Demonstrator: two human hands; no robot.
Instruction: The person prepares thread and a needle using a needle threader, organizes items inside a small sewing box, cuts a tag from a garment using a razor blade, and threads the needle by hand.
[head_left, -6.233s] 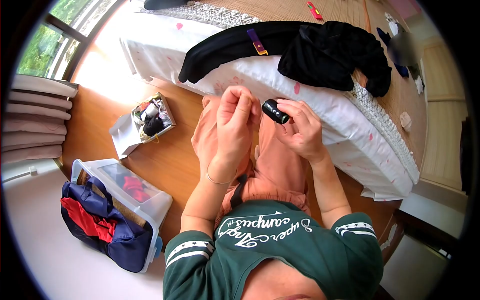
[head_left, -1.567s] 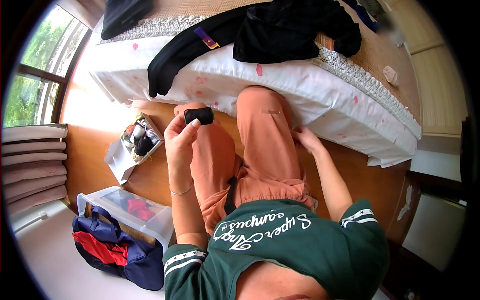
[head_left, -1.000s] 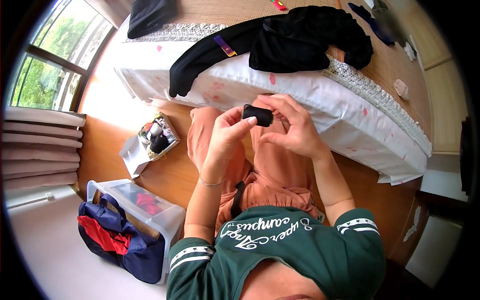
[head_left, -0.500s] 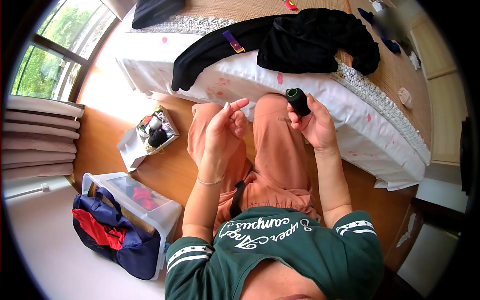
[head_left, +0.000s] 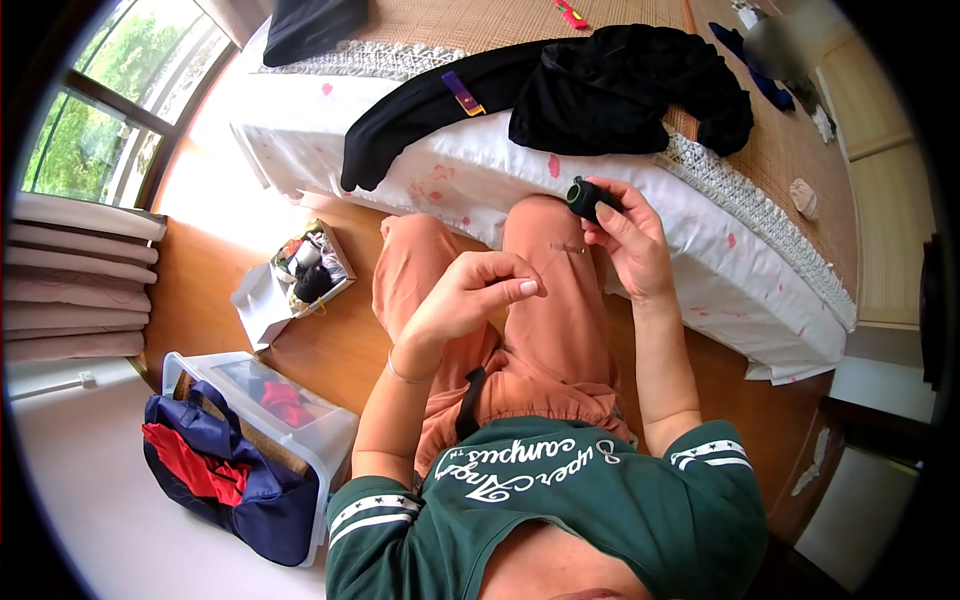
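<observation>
Head view: right hand (head_left: 640, 245) grips black spool (head_left: 588, 204) by its side, apparently leaving one end clear; left hand (head_left: 468, 297), nearer, pinches narrowly.

1 head-worn camera, looking forward, down

From here I can't make out what the left hand (head_left: 478, 295) pinches; the right hand (head_left: 636, 245) partly hides the black spool (head_left: 596, 199).

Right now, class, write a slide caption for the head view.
Right hand holds a black spool; left hand above orange trousers.
</observation>
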